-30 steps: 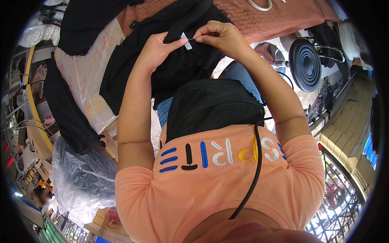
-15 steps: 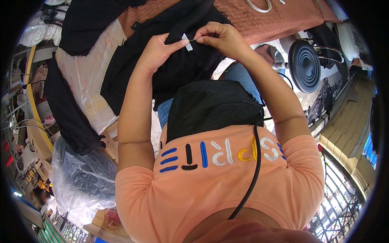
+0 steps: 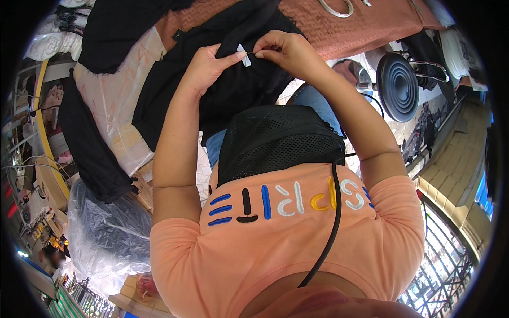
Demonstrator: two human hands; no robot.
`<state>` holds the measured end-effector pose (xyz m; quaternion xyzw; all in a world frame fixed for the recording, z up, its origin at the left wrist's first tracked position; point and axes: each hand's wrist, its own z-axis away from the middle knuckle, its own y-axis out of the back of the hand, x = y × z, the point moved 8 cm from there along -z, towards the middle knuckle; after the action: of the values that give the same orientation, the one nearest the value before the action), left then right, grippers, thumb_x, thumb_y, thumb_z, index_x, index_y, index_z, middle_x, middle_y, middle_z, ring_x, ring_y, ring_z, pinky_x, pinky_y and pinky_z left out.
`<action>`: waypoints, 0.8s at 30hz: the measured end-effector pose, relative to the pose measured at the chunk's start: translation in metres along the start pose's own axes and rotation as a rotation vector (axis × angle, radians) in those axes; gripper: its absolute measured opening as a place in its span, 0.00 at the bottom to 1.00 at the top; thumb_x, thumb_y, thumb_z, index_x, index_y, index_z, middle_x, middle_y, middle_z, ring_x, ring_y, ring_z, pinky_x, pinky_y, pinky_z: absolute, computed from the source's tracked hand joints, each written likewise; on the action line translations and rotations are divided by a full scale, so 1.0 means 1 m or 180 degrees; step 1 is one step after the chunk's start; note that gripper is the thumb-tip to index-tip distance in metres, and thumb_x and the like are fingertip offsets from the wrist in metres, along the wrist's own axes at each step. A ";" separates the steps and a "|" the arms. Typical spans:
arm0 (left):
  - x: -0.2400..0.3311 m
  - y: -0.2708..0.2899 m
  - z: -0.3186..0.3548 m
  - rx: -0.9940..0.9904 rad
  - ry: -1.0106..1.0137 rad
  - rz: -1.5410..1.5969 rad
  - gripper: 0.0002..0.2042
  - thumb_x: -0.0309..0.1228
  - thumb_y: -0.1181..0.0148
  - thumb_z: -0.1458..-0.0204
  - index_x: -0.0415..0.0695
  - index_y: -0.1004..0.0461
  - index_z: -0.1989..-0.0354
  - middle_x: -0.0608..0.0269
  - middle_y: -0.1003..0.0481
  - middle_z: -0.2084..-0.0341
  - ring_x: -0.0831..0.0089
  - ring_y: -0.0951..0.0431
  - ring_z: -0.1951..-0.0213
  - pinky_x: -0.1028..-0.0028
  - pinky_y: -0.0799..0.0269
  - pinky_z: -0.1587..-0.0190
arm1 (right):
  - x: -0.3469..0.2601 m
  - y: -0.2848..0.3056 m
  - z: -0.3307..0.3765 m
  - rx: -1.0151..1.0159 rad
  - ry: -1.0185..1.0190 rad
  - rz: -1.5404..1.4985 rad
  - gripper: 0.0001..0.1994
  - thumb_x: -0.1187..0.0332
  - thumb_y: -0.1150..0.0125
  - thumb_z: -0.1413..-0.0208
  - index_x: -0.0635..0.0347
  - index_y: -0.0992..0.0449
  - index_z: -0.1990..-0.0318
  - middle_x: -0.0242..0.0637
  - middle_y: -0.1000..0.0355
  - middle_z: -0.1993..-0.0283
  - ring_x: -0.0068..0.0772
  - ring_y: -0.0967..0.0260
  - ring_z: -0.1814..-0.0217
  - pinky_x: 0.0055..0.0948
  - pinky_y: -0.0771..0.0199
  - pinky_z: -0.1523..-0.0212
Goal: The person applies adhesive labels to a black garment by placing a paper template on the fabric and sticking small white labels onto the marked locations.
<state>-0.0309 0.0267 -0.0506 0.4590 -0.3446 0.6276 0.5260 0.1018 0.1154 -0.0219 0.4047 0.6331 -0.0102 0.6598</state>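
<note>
A black cloth garment (image 3: pixel 233 98) hangs over my lap and up onto the table. My left hand (image 3: pixel 212 64) is closed on its fabric, the thumb pressing a small white tag (image 3: pixel 244 57) against the cloth. Just right of the tag, my right hand (image 3: pixel 281 52) pinches a thin, dark, pin-like piece (image 3: pixel 251 53) between thumb and forefinger. That piece reaches to the tag's edge; whether it passes through the tag is too small to tell. The lower fingers of my left hand are hidden behind the cloth.
A reddish-brown patterned cloth (image 3: pixel 344 32) covers the table ahead, with a white ring (image 3: pixel 339 11) on it. More black cloth (image 3: pixel 114 37) lies at the left over clear plastic wrapping (image 3: pixel 114 100). A round black stool seat (image 3: pixel 397 87) stands right; a black mesh bag (image 3: pixel 281 138) sits at my waist.
My right hand has dipped very slightly at the tag. The left hand, the tag and the garment look the same.
</note>
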 end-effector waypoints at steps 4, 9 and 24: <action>0.004 0.000 0.000 0.0156 -0.0165 -0.0020 0.18 0.36 0.31 0.54 0.35 0.23 0.61 0.65 0.22 0.70 0.82 0.24 0.69 0.81 0.29 0.63 | -0.003 0.013 0.003 0.0185 0.0274 0.0200 0.06 0.71 0.37 0.50 0.55 0.20 0.64 0.33 0.27 0.68 0.33 0.27 0.67 0.29 0.29 0.64; -0.008 0.011 -0.007 0.0272 -0.0215 -0.0160 0.22 0.39 0.30 0.56 0.31 0.24 0.61 0.62 0.23 0.69 0.81 0.25 0.68 0.80 0.30 0.63 | -0.007 0.011 0.007 0.0102 0.0030 -0.0093 0.06 0.72 0.37 0.48 0.57 0.20 0.63 0.29 0.29 0.70 0.22 0.30 0.67 0.21 0.31 0.64; -0.007 0.008 -0.006 0.0227 -0.0104 -0.0053 0.21 0.38 0.30 0.57 0.31 0.25 0.63 0.62 0.23 0.70 0.81 0.26 0.69 0.80 0.30 0.63 | 0.012 0.003 0.008 0.0272 -0.0158 -0.0732 0.06 0.70 0.36 0.49 0.58 0.19 0.63 0.30 0.26 0.69 0.18 0.31 0.70 0.20 0.31 0.67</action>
<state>-0.0395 0.0279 -0.0582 0.4906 -0.3266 0.6275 0.5088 0.1126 0.1188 -0.0319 0.3569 0.6577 -0.1228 0.6519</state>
